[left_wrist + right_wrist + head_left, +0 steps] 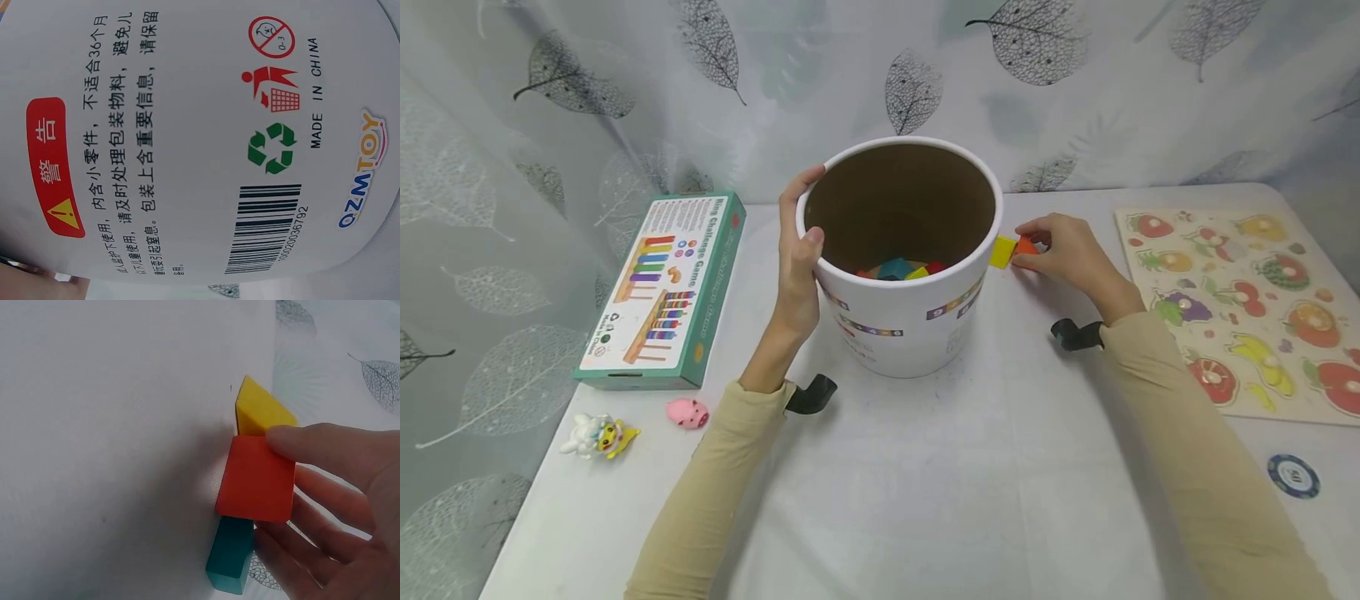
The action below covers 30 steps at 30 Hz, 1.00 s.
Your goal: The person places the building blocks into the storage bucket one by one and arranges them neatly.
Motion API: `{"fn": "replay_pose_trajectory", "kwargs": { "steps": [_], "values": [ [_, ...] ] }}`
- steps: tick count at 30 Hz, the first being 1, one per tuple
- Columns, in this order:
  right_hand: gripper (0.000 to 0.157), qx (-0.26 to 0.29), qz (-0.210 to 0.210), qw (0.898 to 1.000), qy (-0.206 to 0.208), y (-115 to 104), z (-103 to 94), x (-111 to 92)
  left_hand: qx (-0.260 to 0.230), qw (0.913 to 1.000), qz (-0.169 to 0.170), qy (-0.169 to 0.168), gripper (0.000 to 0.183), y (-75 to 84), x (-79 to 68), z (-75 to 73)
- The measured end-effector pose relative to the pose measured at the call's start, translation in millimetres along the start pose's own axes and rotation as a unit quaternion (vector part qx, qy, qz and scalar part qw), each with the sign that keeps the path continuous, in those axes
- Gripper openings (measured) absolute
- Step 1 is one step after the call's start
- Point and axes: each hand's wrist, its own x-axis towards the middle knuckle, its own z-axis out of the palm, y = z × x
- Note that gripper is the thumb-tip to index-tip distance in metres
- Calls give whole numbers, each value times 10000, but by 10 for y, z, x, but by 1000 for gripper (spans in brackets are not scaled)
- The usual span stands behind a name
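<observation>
A white bucket (910,321) with printed bands stands upright, its mouth towards me. My left hand (797,275) grips its left side at the rim, thumb in front and fingers behind. Inside, at the bottom, lie several coloured blocks (897,269). Just right of the bucket, my right hand (1071,258) pinches a red block (257,478) between thumb and fingers. A yellow block (262,409) with a slanted side and a teal block (231,556) sit against its two ends. The left wrist view is filled by the bucket's printed wall (187,150).
A Ring Challenge Game box (662,292) lies at the left. In front of it are a pink pig figure (687,412) and a white-and-yellow figure (599,436). At the right lie a fruit puzzle board (1247,308) and a round chip (1293,476). A leaf-patterned curtain (850,75) hangs behind.
</observation>
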Motion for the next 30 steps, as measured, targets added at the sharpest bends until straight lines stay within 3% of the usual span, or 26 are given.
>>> {"fn": "replay_pose_trajectory", "kwargs": {
  "steps": [12,17,20,23,26,30],
  "values": [
    [45,-187,-290,9994,-102,18,-12,-190,101,9999,10,40,86,-13,0,7],
    [43,-241,-439,9982,315,-43,-135,-332,90,9999,32,35,88,-20,3,15],
    [44,-269,-745,9938,778,-173,-280,-432,107,9999,31,30,89,-17,5,16],
    [45,-271,-1061,9845,1370,-382,-465,-539,110,9999,32,42,89,-15,5,14],
    [47,32,-1384,9688,2055,-627,-628,-630,79,10000,31,43,88,-13,6,15],
    [49,885,-1993,9366,2743,-976,-743,-710,41,10000,14,41,87,-9,6,18]
  ]
}}
